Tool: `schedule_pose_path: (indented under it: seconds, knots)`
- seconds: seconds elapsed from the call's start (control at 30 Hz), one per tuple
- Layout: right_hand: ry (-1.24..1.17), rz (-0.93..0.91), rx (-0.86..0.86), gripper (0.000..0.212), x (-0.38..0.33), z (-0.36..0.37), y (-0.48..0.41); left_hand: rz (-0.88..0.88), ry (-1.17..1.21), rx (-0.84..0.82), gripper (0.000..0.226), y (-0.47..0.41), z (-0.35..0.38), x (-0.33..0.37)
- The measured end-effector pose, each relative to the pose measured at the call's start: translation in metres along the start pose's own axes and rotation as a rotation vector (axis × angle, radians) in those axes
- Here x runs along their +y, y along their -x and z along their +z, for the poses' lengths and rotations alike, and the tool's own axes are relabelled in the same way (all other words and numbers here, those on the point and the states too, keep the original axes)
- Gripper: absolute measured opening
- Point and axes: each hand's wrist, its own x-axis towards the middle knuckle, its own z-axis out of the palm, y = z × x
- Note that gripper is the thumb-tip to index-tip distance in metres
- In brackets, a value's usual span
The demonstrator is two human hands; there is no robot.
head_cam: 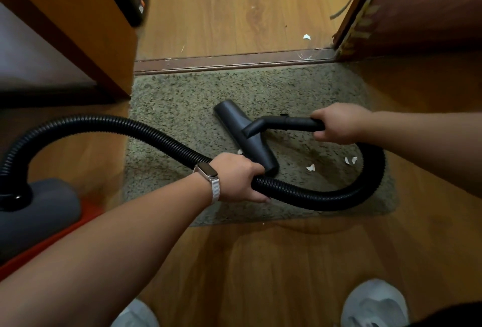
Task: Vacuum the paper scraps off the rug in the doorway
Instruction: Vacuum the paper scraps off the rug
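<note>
Vacuuming the doorway rug: nozzle at frame centre, scraps to its right.

Risk: the hose (326, 196) loops around the paper scraps (310, 167) on the rug (177, 107); dragging it could scatter them; another scrap (306, 37) lies beyond the threshold. Right hand (336, 124) clamped on the wand (292, 121), arm extended; left hand (237, 178) closed around the hose beside the nozzle (245, 136).

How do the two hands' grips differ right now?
The left hand grips the ribbed hose low over the rug; the right hand grips the smooth rigid handle tube behind the floor nozzle. The left wrist wears a watch; the right is bare. Both are closed around the vacuum's tubing.
</note>
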Motion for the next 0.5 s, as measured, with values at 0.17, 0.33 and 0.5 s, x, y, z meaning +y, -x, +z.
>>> schedule_pose_path:
  seconds: [0.17, 0.33, 0.5]
  knots:
    - [-0.061, 0.127, 0.001, 0.012, 0.034, -0.004, 0.016, -0.035, 0.031, -0.004, 0.051, -0.011, -0.003, 0.006]
    - [-0.091, 0.175, -0.006, 0.013, 0.047, 0.002, 0.027, -0.036, 0.014, -0.014, 0.051, -0.02, -0.007, 0.01]
    - [-0.11, 0.172, 0.004, 0.014, 0.047, 0.002, 0.028, -0.029, 0.0, -0.013, 0.052, -0.017, -0.006, 0.014]
